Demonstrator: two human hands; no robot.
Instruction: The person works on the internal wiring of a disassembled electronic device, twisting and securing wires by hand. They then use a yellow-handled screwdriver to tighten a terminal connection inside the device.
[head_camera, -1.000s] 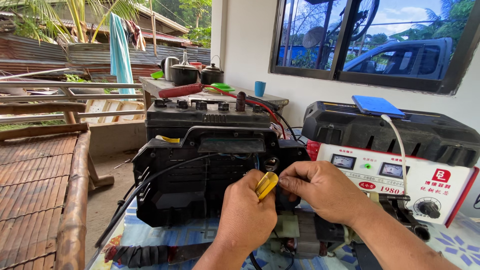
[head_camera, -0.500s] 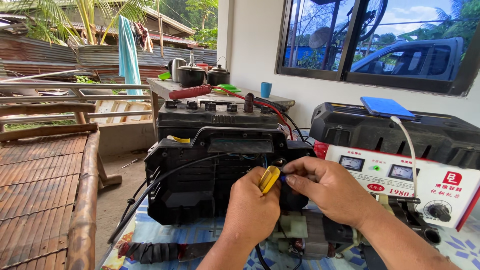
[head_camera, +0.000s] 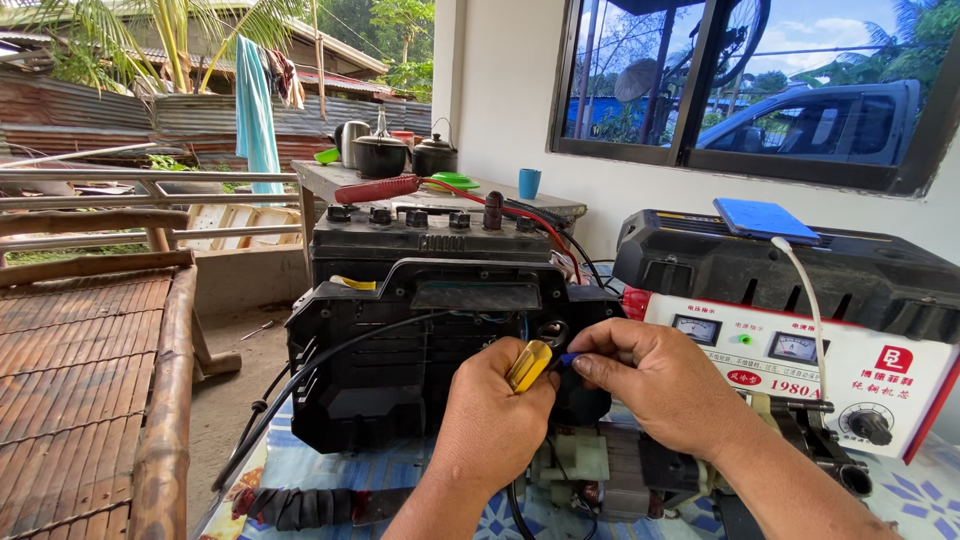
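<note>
My left hand (head_camera: 492, 415) grips a small tool with a yellow handle (head_camera: 528, 364), held upright in front of a black plastic machine housing (head_camera: 400, 350). My right hand (head_camera: 655, 385) pinches a small blue part (head_camera: 566, 360) right at the tool's tip; what it joins to is hidden by my fingers. Both hands meet at the housing's front right side, just below a black loop. A black cable (head_camera: 330, 365) runs down the housing's face. Under my hands lies a grey motor unit (head_camera: 600, 470) on the patterned cloth.
A black battery (head_camera: 430, 235) with a red clamp (head_camera: 375, 189) stands behind the housing. A white charger with two dials (head_camera: 800, 365) and a black case (head_camera: 800, 265) bearing a blue phone (head_camera: 765, 220) stand on the right. A bamboo bench (head_camera: 90, 380) is at left.
The view has shifted slightly. Both hands stay together at the housing, the yellow-handled tool a little lower and more upright than before.
</note>
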